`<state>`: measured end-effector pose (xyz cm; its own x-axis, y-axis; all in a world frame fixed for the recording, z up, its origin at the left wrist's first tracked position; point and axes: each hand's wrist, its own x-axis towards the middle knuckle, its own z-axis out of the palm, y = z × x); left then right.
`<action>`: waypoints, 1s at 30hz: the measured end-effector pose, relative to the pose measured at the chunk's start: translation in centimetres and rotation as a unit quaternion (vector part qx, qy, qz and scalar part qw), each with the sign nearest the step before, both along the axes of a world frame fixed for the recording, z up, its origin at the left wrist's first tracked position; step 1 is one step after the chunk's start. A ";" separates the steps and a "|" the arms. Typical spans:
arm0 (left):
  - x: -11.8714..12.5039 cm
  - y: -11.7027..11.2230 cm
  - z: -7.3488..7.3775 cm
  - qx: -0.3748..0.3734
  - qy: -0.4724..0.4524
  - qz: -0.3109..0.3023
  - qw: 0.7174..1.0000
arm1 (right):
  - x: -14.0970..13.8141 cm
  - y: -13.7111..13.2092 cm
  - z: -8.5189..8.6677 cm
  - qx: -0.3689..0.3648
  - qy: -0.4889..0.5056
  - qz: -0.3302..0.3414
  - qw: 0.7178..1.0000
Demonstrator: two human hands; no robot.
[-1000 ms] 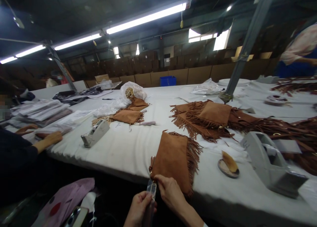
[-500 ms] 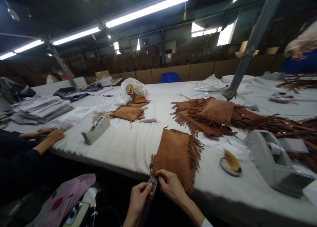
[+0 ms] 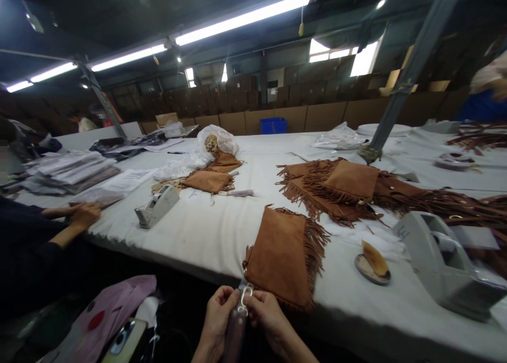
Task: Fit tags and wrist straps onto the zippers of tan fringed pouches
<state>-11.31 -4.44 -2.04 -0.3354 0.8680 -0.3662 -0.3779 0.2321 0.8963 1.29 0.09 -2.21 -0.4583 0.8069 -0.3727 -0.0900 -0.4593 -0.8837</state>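
My left hand [image 3: 218,311] is closed on a dark brownish strap [image 3: 235,332] that hangs down past the table edge. A light metal clasp [image 3: 245,298] shows at the strap's top end, with something clear like plastic around it. The fingers of my right hand [image 3: 266,311] pinch the strap at this clasp from the other side. Just beyond my hands a brown suede fringed bag [image 3: 277,249] lies flat at the table's front edge, its fringe to the right. A small tab with a metal ring sits at the bag's left corner, close to the clasp.
Tape dispensers stand left [image 3: 157,207] and right [image 3: 446,263], with a tape roll [image 3: 372,268] near the right one. More fringed bags [image 3: 350,181] are piled behind. A co-worker's hand [image 3: 85,215] rests on packets at left. A phone [image 3: 124,342] lies below the table.
My hands have shifted slightly, and the metal clasp and the strap below it now show more plainly between them. The co-worker's hands at left have moved a little.
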 end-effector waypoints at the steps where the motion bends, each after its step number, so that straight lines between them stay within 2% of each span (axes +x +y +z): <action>1: -0.2 -0.3 0.3 -0.005 -0.023 -0.023 0.999 | -0.2 0.1 0.0 -0.006 0.001 -0.002 1.000; 5: -0.5 -1.6 1.4 -0.013 -0.116 -0.206 0.971 | -0.6 0.2 -0.1 -0.007 -0.010 -0.006 1.000; 7: -0.3 -2.0 1.4 -0.022 -0.104 -0.256 0.961 | -0.5 0.2 -0.1 -0.006 -0.015 -0.009 1.000; 9: -0.1 -2.0 0.9 -0.038 -0.066 -0.274 0.959 | -0.3 0.3 0.1 -0.002 -0.022 -0.013 1.000; 12: 0.0 -1.6 0.1 -0.030 -0.025 -0.253 0.967 | 0.1 0.4 0.6 0.005 -0.034 -0.009 0.999; 15: 0.1 -1.4 -0.2 0.002 -0.045 -0.197 0.979 | 0.1 0.4 0.8 0.008 -0.032 -0.010 0.999; 19: 0.6 -1.5 -0.3 0.013 -0.080 -0.148 0.986 | -0.5 0.6 0.3 -0.023 -0.022 -0.003 1.000; 22: 1.1 -1.5 -1.1 0.012 -0.083 -0.109 0.991 | -1.3 1.0 -0.3 -0.031 -0.041 -0.006 0.999; 24: 1.2 -1.2 -2.1 0.013 -0.073 -0.108 0.991 | -1.7 1.3 -0.5 -0.018 -0.045 -0.012 0.999; 27: 1.3 -0.4 -3.5 0.009 -0.040 -0.145 0.989 | -1.9 1.7 -0.5 0.020 -0.048 -0.026 0.998; 30: 1.5 0.4 -4.0 0.005 -0.038 -0.109 0.993 | -1.4 2.1 -0.1 0.057 -0.052 -0.021 0.997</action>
<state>-9.76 -4.01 -6.08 -0.1096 0.9211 -0.3735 -0.3870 0.3066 0.8696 -0.15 2.16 -2.34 -0.3871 0.8640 -0.3220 -0.0111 -0.3536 -0.9353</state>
